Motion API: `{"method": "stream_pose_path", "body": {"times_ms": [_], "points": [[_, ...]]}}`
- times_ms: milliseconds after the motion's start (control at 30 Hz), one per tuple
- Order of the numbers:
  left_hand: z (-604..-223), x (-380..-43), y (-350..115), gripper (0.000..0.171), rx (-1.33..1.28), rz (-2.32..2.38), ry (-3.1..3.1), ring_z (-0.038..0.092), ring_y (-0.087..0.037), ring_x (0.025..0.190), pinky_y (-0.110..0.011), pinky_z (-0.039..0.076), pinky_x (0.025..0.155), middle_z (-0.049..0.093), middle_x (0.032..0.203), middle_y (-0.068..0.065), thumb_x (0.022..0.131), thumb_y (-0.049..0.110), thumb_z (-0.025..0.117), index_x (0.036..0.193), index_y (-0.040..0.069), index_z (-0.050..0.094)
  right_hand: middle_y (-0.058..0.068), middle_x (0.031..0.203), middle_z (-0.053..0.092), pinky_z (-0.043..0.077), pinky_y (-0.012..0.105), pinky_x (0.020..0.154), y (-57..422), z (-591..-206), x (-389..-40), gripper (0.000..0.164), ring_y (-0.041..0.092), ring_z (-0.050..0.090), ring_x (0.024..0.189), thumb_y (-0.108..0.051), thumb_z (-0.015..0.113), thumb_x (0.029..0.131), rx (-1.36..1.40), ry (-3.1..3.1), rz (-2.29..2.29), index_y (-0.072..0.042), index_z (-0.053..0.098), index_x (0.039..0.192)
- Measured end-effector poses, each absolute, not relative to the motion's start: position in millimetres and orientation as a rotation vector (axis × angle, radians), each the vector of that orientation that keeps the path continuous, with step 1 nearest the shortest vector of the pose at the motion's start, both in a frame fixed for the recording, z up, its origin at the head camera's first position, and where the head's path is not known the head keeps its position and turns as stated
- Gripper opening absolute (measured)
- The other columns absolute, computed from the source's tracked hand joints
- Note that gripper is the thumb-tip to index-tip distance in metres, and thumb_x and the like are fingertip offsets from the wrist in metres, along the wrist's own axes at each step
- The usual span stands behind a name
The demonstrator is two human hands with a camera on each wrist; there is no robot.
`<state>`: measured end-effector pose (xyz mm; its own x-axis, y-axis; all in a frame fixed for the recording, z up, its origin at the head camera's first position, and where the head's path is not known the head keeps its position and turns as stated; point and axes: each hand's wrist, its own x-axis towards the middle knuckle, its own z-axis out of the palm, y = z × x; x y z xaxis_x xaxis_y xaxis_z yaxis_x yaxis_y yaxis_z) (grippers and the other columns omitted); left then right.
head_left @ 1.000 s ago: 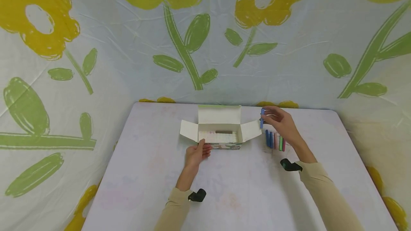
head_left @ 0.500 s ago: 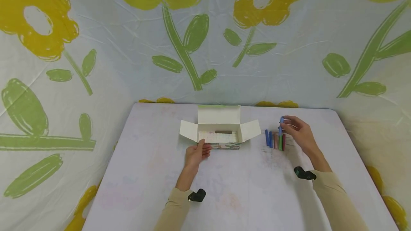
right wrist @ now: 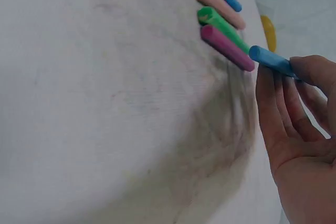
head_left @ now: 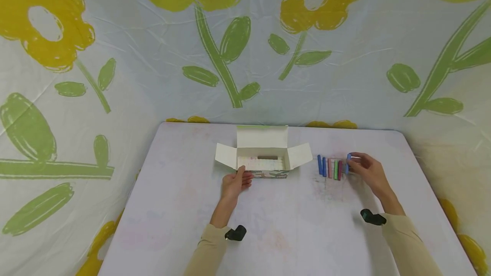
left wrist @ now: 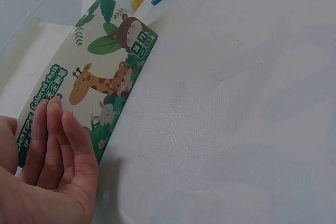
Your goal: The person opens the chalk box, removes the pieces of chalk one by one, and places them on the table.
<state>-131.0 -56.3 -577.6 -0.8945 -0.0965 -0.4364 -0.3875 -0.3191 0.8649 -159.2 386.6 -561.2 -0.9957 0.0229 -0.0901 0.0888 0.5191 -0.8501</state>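
A white chalk box [head_left: 268,174] with animal pictures stands with its lid and side flaps spread. Inside, a dark brown chalk stick [head_left: 267,157] lies across pale sticks. My left hand [head_left: 232,186] holds the front wall, thumb at the rim and fingers along the printed face [left wrist: 97,80]. Between thumb and fingertips, my right hand [head_left: 371,174] pinches a light blue chalk stick [right wrist: 270,60]. It is just right of a row of chalk: two blue sticks [head_left: 319,165], a pink one [head_left: 330,168], a green one [head_left: 335,169] and a magenta one [right wrist: 227,47].
Chalk smudges [head_left: 326,188] mark the white table [head_left: 291,229] in front of the row. A flower-printed cloth [head_left: 268,101] hangs behind the table and on both sides. The box's right flap [head_left: 300,156] points toward the row of chalk.
My right hand has carried the light blue chalk from beside the box's right flap, over the row, to the right of the magenta stick, and lower. My left hand stays on the box.
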Motion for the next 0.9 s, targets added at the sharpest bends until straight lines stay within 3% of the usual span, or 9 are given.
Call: {"method": "stream_pose_path", "body": {"times_ms": [133, 433, 633, 767, 900], "points": [[-581.1, -131.6, -55.7, 0.042, -0.620, 2.340, 1.702, 0.069, -0.011, 0.069, -0.024, 0.060, 0.069, 0.076, 0.086, -0.013, 0.104, 0.028, 0.062, 0.099, -0.012, 0.073, 0.027, 0.130, 0.058, 0.051, 0.012, 0.075, 388.4, -567.5, -156.4, 0.057, -0.002, 0.056, 0.094, -0.036, 0.060, 0.105, 0.121, 2.716, -1.371, 0.004, 0.049, 0.144], [-586.1, -131.9, -55.7, 0.043, -0.611, 2.348, 1.693, 0.069, -0.010, 0.070, -0.023, 0.059, 0.069, 0.077, 0.088, -0.012, 0.104, 0.030, 0.063, 0.101, -0.012, 0.072, 0.029, 0.122, 0.063, 0.046, 0.012, 0.070, 381.0, -573.7, -158.6, 0.046, 0.038, 0.063, 0.106, -0.025, 0.063, 0.104, 0.105, 2.831, -1.155, 0.008, 0.056, 0.136], [-583.8, -131.5, -57.4, 0.042, -0.600, 2.347, 1.679, 0.069, -0.010, 0.071, -0.024, 0.060, 0.070, 0.077, 0.089, -0.014, 0.104, 0.029, 0.062, 0.102, -0.012, 0.072, 0.033, 0.127, 0.059, 0.051, 0.016, 0.070, 374.4, -567.1, -164.3, 0.044, 0.047, 0.061, 0.112, -0.022, 0.058, 0.106, 0.084, 2.830, -1.151, 0.009, 0.053, 0.137], [-582.8, -130.7, -56.2, 0.043, -0.611, 2.345, 1.696, 0.069, -0.010, 0.070, -0.023, 0.059, 0.069, 0.077, 0.089, -0.014, 0.104, 0.030, 0.063, 0.101, -0.012, 0.072, 0.032, 0.128, 0.059, 0.058, 0.037, 0.080, 367.9, -559.0, -168.3, 0.045, 0.048, 0.059, 0.116, -0.027, 0.056, 0.108, 0.087, 2.851, -1.138, 0.007, 0.054, 0.137], [-579.6, -129.6, -55.8, 0.045, -0.624, 2.334, 1.711, 0.069, -0.011, 0.071, -0.023, 0.059, 0.069, 0.076, 0.093, -0.018, 0.104, 0.030, 0.063, 0.103, -0.014, 0.072, 0.031, 0.124, 0.062, 0.054, 0.053, 0.088, 357.4, -546.6, -172.0, 0.041, 0.048, 0.059, 0.114, -0.024, 0.057, 0.107, 0.008, 2.912, -1.168, 0.007, 0.058, 0.134]]}}
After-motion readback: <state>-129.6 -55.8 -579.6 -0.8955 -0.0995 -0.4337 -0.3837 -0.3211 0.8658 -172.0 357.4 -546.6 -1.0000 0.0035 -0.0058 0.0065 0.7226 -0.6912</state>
